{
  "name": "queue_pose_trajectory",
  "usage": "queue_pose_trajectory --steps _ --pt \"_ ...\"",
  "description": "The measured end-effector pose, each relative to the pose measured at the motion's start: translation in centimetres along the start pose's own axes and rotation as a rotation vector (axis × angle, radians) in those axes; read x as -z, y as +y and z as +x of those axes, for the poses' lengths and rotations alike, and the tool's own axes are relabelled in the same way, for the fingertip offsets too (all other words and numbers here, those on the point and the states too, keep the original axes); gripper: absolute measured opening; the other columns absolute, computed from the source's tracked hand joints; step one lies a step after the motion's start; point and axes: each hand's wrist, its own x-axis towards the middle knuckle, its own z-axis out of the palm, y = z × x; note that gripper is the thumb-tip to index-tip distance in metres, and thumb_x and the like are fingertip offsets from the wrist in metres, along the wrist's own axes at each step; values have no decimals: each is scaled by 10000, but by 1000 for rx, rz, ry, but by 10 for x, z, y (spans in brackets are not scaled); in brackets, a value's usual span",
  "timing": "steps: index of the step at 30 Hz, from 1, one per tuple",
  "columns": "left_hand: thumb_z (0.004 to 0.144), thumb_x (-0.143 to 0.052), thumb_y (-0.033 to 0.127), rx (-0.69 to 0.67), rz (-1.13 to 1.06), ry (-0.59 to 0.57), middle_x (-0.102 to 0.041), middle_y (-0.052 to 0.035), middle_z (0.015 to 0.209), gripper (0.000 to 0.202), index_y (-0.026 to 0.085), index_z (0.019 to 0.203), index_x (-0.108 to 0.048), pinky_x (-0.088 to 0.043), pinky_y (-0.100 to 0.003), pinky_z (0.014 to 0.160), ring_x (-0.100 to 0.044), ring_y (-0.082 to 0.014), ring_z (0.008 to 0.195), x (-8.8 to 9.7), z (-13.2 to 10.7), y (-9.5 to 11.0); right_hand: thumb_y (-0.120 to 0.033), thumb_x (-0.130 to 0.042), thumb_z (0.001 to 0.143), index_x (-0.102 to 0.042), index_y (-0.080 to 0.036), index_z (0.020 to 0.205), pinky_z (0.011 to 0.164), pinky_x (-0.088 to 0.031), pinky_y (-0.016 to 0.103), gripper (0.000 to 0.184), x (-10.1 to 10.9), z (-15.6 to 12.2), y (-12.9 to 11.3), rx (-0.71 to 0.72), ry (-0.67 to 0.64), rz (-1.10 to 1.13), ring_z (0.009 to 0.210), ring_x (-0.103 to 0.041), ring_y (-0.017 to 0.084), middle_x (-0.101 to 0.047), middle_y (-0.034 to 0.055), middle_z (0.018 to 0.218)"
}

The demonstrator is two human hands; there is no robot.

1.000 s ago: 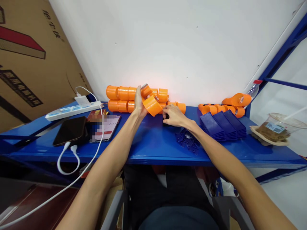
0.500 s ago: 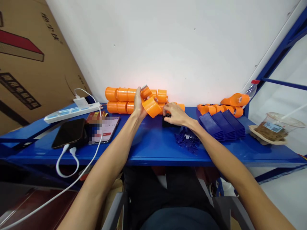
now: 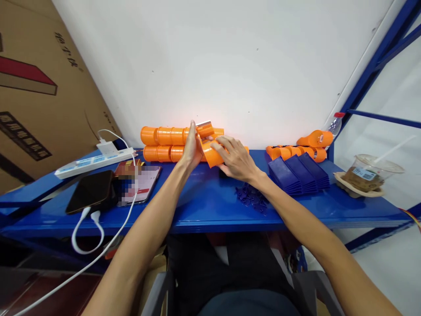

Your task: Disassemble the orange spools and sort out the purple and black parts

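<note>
My left hand (image 3: pixel 191 148) is closed around an orange plastic part (image 3: pixel 210 151) with a metal-edged end (image 3: pixel 204 127), held just above the blue shelf (image 3: pixel 204 206). My right hand (image 3: pixel 234 159) lies over the same orange part, its fingers curled onto it. Behind both hands, two rows of orange cylinders (image 3: pixel 162 143) lie against the white wall. A small black object (image 3: pixel 222 174) shows under my right hand. Small dark blue clips (image 3: pixel 251 198) lie loose near my right wrist.
Stacked dark blue plates (image 3: pixel 297 172) and more orange parts (image 3: pixel 301 148) sit on the right, with a plastic bottle (image 3: pixel 333 124) and a lidded drink cup (image 3: pixel 368 175). To the left lie two phones (image 3: pixel 92 191), white cables (image 3: pixel 87 224), a power strip (image 3: pixel 95 156) and a cardboard box (image 3: pixel 36 87).
My right hand has risen from the black object on the shelf and come onto the orange part in my left hand. The view has shifted slightly.
</note>
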Motion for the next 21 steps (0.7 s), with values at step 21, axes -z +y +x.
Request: queue_pose_trajectory --steps 21 --pt "978 -562 625 -103 104 212 -590 29 579 457 195 830 -607 -441 -205 504 -571 -101 480 5 1 15 -287 -872 736 -711 -152 1054 806 -450 315 381 -1 53 129 -461 -308 -1 965 -636 257 -732 117 1123"
